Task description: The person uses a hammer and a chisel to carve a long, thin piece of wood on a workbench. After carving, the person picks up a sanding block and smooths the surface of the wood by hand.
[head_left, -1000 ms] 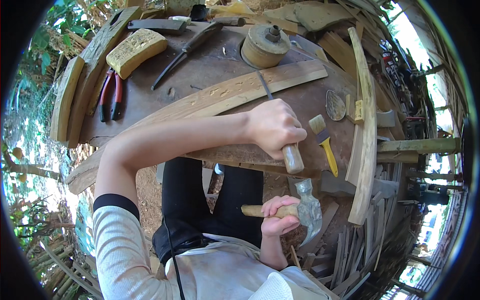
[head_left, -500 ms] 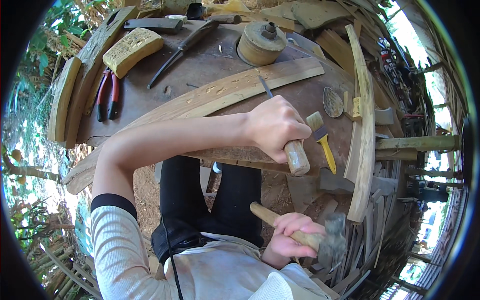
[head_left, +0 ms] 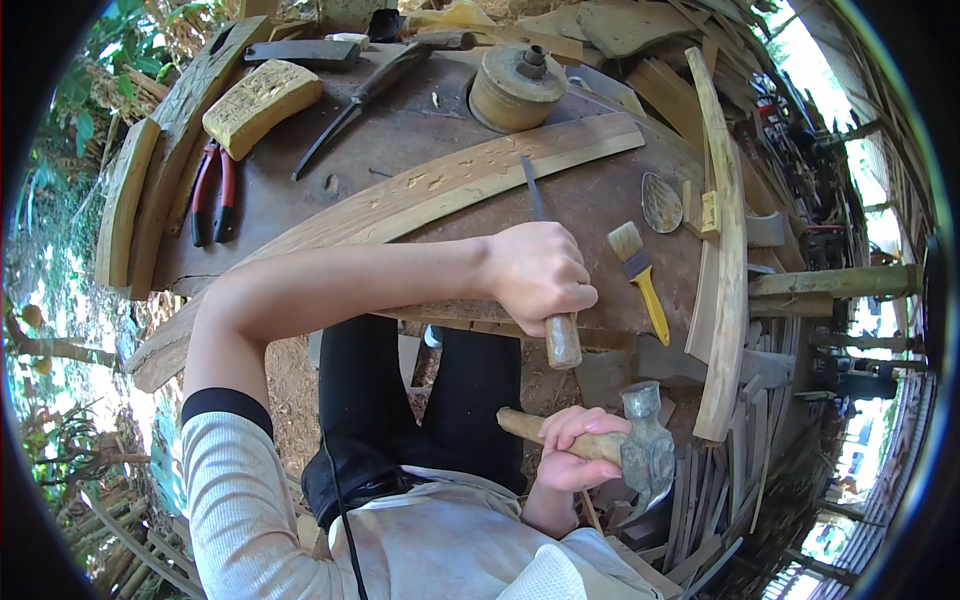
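Note:
My left hand (head_left: pixel 540 278) is closed around the wooden handle of a chisel (head_left: pixel 563 342). The chisel's blade points away from me, and its tip lies at the near edge of a long curved wooden piece (head_left: pixel 440 195) with several gouged pits on its upper face. Lower and to the right, my right hand (head_left: pixel 578 448) grips a claw hammer (head_left: pixel 648 452) by its wooden handle, close to the metal head. The hammer is below the chisel's handle end and apart from it. A paintbrush (head_left: pixel 652 298) with a yellow handle lies right of my left hand.
On the brown tabletop (head_left: pixel 270 200) are red-handled pliers (head_left: pixel 213 195), a wooden block (head_left: pixel 262 105), a knife-like tool (head_left: pixel 360 105) and a round container (head_left: pixel 517 90). A spoon-shaped piece (head_left: pixel 661 203) lies near a long wooden strip (head_left: pixel 728 250) at the right. Wood scraps crowd the lower right.
My left hand and the chisel have shifted slightly left and toward me, the chisel now closer to straight ahead. The hammer head, blurred before, has moved slightly left and shows sharply.

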`<action>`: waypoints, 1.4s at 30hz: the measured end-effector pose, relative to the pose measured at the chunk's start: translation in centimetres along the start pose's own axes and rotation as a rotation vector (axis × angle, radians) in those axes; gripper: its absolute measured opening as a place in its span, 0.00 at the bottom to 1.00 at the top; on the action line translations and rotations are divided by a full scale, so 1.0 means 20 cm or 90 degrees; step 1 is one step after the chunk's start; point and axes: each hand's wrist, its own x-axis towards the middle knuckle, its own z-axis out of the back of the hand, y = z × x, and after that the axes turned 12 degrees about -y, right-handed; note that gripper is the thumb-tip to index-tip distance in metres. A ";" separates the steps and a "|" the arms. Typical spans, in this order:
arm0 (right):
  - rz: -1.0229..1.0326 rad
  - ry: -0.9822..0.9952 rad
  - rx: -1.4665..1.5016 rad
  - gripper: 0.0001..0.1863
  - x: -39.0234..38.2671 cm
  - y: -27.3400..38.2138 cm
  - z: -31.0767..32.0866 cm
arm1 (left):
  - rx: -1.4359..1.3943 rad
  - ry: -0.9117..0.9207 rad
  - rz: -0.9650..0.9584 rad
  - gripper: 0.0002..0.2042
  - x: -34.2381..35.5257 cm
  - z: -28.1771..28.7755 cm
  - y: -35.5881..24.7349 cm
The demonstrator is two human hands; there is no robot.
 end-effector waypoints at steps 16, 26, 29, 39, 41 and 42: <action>-0.097 0.013 0.021 0.37 -0.03 -0.03 0.03 | -0.049 0.027 0.113 0.11 0.14 0.16 -0.21; -0.137 0.003 0.047 0.35 -0.02 -0.04 0.08 | 0.106 -0.150 0.138 0.11 0.01 0.26 -0.46; -0.132 -0.027 0.043 0.35 -0.02 -0.02 0.07 | 0.120 -0.147 0.152 0.12 -0.01 0.23 -0.46; -0.194 -0.022 0.024 0.36 -0.05 -0.04 0.12 | 0.102 -0.062 0.203 0.17 0.03 0.16 -0.43; -0.201 -0.025 0.019 0.36 -0.05 -0.04 0.12 | 0.184 -0.095 0.194 0.19 0.06 0.13 -0.42; -0.202 -0.028 0.018 0.37 -0.05 -0.03 0.11 | 0.225 -0.112 0.190 0.20 0.07 0.12 -0.41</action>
